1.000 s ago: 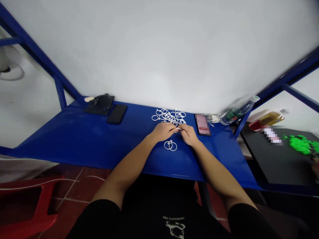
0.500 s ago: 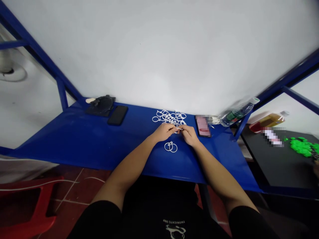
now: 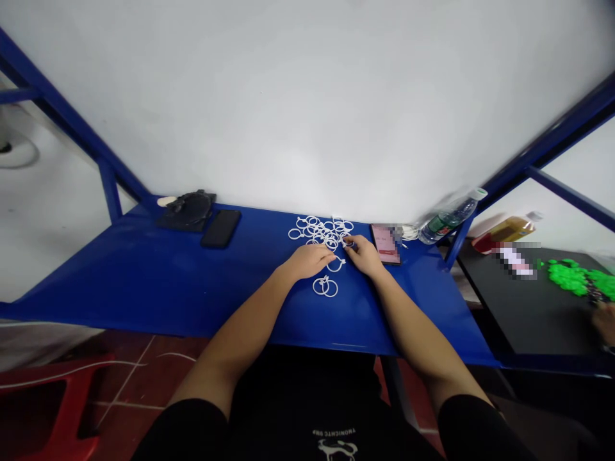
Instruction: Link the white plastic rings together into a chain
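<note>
A heap of several white plastic rings (image 3: 323, 230) lies on the blue table (image 3: 158, 282) near the wall. My left hand (image 3: 310, 259) rests just in front of the heap, its fingers curled on a white ring (image 3: 336, 264) that lies beside it. My right hand (image 3: 364, 255) reaches into the right edge of the heap and pinches another ring there. Two joined rings (image 3: 325, 287) lie on the table just in front of my hands.
A phone with a lit screen (image 3: 385, 243) lies right of my right hand, and a plastic bottle (image 3: 446, 216) lies beyond it. A dark phone (image 3: 220, 228) and a black pouch (image 3: 187, 209) sit at the back left. Green pieces (image 3: 576, 276) cover a black table at right, near another person's hand (image 3: 606, 322).
My hands have come apart. The left one has lowered a ring to the table, and the right one has reached forward to the heap. The view has shifted slightly.
</note>
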Motion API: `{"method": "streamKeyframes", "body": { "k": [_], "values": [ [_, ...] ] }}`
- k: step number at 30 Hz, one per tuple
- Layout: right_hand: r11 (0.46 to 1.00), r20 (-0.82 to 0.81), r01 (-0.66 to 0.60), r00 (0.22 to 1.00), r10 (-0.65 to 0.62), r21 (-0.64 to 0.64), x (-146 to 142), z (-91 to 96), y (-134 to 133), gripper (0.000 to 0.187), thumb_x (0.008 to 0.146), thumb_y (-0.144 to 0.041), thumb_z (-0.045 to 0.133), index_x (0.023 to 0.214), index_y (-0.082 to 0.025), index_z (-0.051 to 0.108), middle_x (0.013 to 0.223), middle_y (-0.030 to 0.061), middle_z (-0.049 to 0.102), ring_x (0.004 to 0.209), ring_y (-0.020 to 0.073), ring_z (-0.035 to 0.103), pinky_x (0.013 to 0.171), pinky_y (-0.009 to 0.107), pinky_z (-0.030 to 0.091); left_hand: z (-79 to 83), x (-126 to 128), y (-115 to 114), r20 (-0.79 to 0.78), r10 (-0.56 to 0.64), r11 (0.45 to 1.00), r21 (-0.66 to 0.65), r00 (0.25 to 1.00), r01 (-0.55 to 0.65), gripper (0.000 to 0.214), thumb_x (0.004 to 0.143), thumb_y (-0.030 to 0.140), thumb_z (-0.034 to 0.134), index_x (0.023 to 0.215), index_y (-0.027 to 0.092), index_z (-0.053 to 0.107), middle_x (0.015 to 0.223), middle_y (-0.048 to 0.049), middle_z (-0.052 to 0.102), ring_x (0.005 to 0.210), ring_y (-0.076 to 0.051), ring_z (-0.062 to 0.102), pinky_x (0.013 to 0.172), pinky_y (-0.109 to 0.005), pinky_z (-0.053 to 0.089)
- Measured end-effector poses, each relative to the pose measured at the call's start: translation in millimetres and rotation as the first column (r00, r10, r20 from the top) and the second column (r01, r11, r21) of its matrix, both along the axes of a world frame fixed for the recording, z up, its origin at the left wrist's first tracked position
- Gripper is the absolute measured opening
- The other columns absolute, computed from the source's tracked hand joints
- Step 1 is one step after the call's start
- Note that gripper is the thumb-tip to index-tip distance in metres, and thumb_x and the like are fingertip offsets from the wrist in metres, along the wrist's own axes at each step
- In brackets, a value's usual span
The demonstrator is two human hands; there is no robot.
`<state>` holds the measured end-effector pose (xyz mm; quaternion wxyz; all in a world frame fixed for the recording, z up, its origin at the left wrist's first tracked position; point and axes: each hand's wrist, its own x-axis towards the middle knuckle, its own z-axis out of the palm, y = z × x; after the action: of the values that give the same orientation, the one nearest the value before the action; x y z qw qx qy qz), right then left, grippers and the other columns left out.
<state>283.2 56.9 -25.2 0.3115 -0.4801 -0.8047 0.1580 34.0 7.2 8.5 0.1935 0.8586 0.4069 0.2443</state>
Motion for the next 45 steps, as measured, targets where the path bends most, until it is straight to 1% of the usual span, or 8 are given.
{"method": "streamKeyframes", "body": {
  "k": [5, 14, 19, 24, 28, 33, 36, 45],
  "values": [
    [1.0, 0.059, 0.008, 0.998, -0.007, -0.026, -2.9, 0.2, -2.9, 0.035, 0.09, -0.018, 0.063, 0.124, -0.023, 0.07, 0.11, 0.0086, 0.073, 0.098, 0.0249, 0.07, 0.089, 0.04, 0.057, -5.9, 8.4, -3.7, -0.093, -0.126, 0.991, -0.066, 0.988, 0.12, 0.028, 0.098, 0.035, 0.064, 0.122, 0.027, 0.077, 0.113, -0.0044, 0.074, 0.104, -0.021, 0.07, 0.088, -0.031, 0.052],
    [0.998, -0.054, -0.039, 0.998, 0.042, 0.048, -5.6, 3.0, -5.0, 0.029, 0.094, -0.022, 0.059, 0.121, -0.021, 0.07, 0.099, 0.0074, 0.07, 0.083, 0.0216, 0.064, 0.083, 0.038, 0.055, -6.3, 17.1, -10.0, -0.049, -0.208, 0.972, -0.119, 0.977, 0.201, 0.02, 0.081, 0.011, 0.068, 0.09, 0.024, 0.08, 0.097, 0.0004, 0.077, 0.086, -0.015, 0.071, 0.08, -0.027, 0.052],
    [0.991, -0.183, -0.032, 0.982, 0.056, 0.128, -14.1, 19.7, -18.6, 0.032, 0.103, -0.032, 0.051, 0.13, -0.022, 0.066, 0.102, 0.0083, 0.065, 0.086, 0.0219, 0.063, 0.084, 0.04, 0.055, -0.7, 16.7, -10.6, 0.092, -0.019, 1.0, -0.017, 0.996, 0.021, 0.011, 0.086, 0.019, 0.07, 0.091, 0.024, 0.079, 0.088, -0.0008, 0.077, 0.079, -0.017, 0.07, 0.077, -0.03, 0.054],
    [0.988, -0.25, -0.127, 0.957, 0.146, 0.091, -26.8, 27.8, -35.9, 0.03, 0.104, -0.043, 0.055, 0.124, -0.026, 0.067, 0.103, 0.0081, 0.065, 0.088, 0.0227, 0.062, 0.083, 0.04, 0.055, 4.1, 11.8, -6.2, 0.329, 0.187, 0.959, 0.141, 0.926, -0.244, 0.032, 0.096, 0.021, 0.064, 0.128, 0.023, 0.07, 0.13, -0.0085, 0.07, 0.101, -0.017, 0.071, 0.092, -0.031, 0.056],
    [0.976, -0.374, -0.216, 0.908, 0.189, -0.03, -36.6, 24.9, -44.6, 0.031, 0.101, -0.051, 0.058, 0.117, -0.026, 0.066, 0.099, 0.0063, 0.066, 0.078, 0.0195, 0.06, 0.072, 0.035, 0.053, 1.0, 9.2, -3.0, 0.312, 0.144, 0.965, 0.164, 0.939, -0.203, 0.035, 0.1, 0.016, 0.057, 0.132, 0.023, 0.068, 0.139, -0.0081, 0.067, 0.118, -0.018, 0.067, 0.101, -0.033, 0.055],
    [0.968, -0.428, -0.244, 0.882, 0.195, -0.063, -39.4, 25.1, -47.5, 0.027, 0.097, -0.049, 0.065, 0.104, -0.023, 0.067, 0.081, 0.0009, 0.064, 0.063, 0.0146, 0.051, 0.062, 0.03, 0.047, -0.8, 7.4, -2.4, 0.202, 0.15, 0.972, 0.146, 0.968, -0.182, 0.021, 0.101, 0.02, 0.058, 0.109, 0.021, 0.077, 0.101, -0.0056, 0.077, 0.095, -0.017, 0.071, 0.085, -0.029, 0.053],
    [0.973, -0.439, -0.214, 0.885, 0.157, -0.082, -38.0, 24.9, -46.0, 0.024, 0.094, -0.047, 0.066, 0.096, -0.023, 0.066, 0.069, -0.0023, 0.057, 0.059, 0.0141, 0.049, 0.059, 0.029, 0.044, -0.1, 7.7, -2.7, 0.17, 0.173, 0.967, 0.156, 0.97, -0.2, 0.019, 0.1, 0.023, 0.06, 0.104, 0.021, 0.079, 0.093, -0.0055, 0.077, 0.088, -0.017, 0.07, 0.079, -0.028, 0.05],
    [0.974, -0.509, -0.185, 0.856, 0.097, -0.127, -34.2, 21.0, -37.2, 0.006, 0.082, -0.028, 0.057, 0.079, -0.023, 0.059, 0.072, -0.0005, 0.06, 0.061, 0.0148, 0.052, 0.059, 0.028, 0.044, -6.7, 13.3, -2.7, 0.183, 0.094, 0.979, 0.159, 0.979, -0.124, 0.022, 0.103, 0.032, 0.059, 0.11, 0.025, 0.078, 0.105, -0.0047, 0.079, 0.095, -0.018, 0.072, 0.086, -0.031, 0.052]
  ]
}}
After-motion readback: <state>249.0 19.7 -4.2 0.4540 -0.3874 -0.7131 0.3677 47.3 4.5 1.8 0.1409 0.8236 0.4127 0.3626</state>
